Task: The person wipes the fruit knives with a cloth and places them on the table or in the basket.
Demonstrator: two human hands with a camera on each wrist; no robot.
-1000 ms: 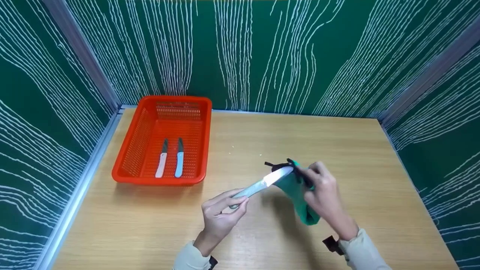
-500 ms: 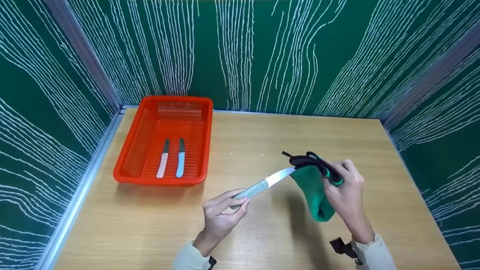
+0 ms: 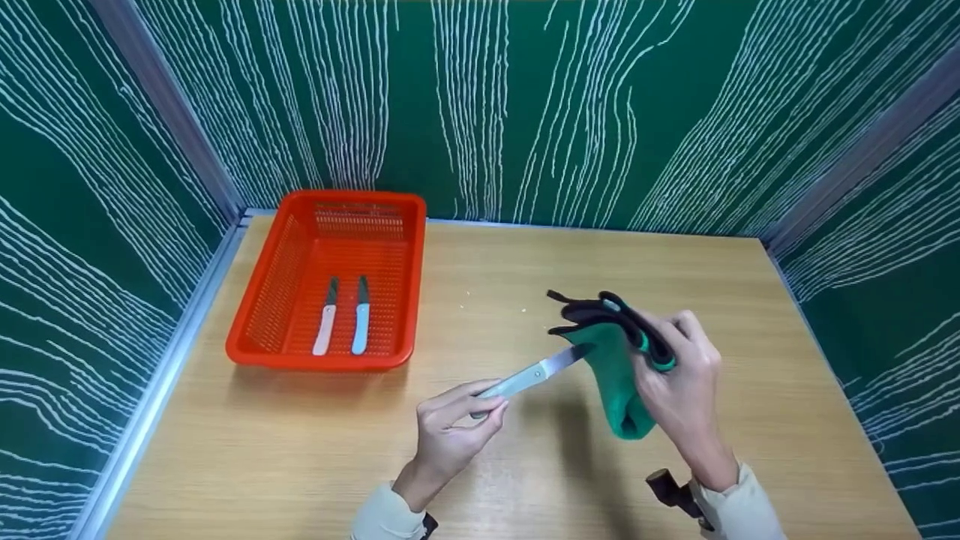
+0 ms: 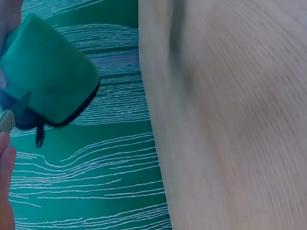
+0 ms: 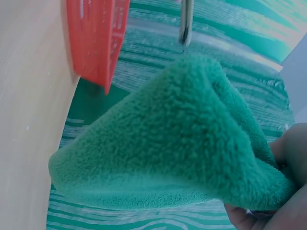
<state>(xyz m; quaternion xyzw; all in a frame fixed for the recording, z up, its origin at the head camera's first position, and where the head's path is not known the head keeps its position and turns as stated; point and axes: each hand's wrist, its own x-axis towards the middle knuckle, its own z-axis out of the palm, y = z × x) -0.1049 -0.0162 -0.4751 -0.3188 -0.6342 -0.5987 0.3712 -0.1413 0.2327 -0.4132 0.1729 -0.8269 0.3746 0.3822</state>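
My left hand [image 3: 456, 431] pinches the pale green handle of a small knife [image 3: 517, 382] between thumb and fingers, the blade pointing up and right. Bunched in my right hand [image 3: 686, 375] is a green cloth [image 3: 611, 367] with dark edging, held above the table. In the head view the blade tip lies against or just in front of the cloth's hanging part; whether they touch I cannot tell. The left wrist view shows the blade before the cloth [image 4: 53, 72]. Fluffy green pile of the cloth [image 5: 158, 134] fills much of the right wrist view, partly hiding my right fingers.
An orange-red plastic basket [image 3: 414, 300] stands at the back left of the wooden table [image 3: 300, 457]. Two small knives lie in it, one pink-handled [image 3: 324, 330], one blue-handled [image 3: 361, 330]. Green walls with white lines [image 3: 465, 105] enclose the table. Small white specks dot the tabletop.
The right hand first moved right with the cloth, pulling it along to the blade tip, then shifted slightly back left. The left hand with the knife moved a little right.
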